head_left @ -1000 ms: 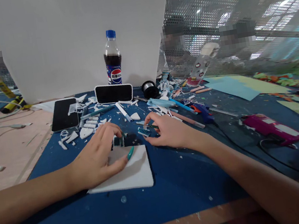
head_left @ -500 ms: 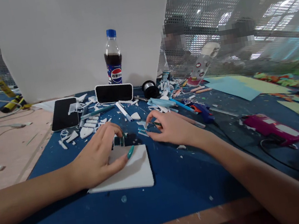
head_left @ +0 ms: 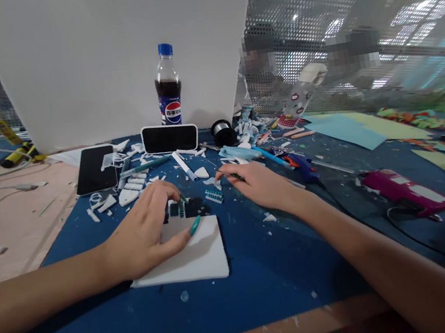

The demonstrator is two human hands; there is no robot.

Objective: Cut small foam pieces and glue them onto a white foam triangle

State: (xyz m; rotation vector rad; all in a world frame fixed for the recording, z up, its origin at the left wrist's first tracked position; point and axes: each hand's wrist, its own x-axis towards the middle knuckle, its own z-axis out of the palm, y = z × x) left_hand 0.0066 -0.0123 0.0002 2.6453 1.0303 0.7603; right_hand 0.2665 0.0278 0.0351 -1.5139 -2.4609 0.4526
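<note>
My left hand (head_left: 144, 233) lies palm down on a white foam sheet (head_left: 197, 259) on the blue mat, thumb spread. Its fingertips press on a small dark piece with teal stripes (head_left: 182, 209) at the sheet's far edge. My right hand (head_left: 257, 183) reaches over the mat just right of that. Its fingers are closed round a thin green stick (head_left: 233, 175). A small blue ribbed piece (head_left: 213, 195) lies loose on the mat between the two hands, touched by neither.
Behind the hands are a propped phone (head_left: 170, 138), a cola bottle (head_left: 168, 87), a black tablet (head_left: 95, 169), white foam scraps (head_left: 132, 186), pens (head_left: 183, 165) and a tape roll (head_left: 222, 132). A magenta glue gun (head_left: 406, 192) with a cable lies right. Coloured paper (head_left: 353, 130) lies far right.
My right hand let go of the small blue ribbed piece, which now lies on the mat, and moved a little away and to the right. My left hand stayed put.
</note>
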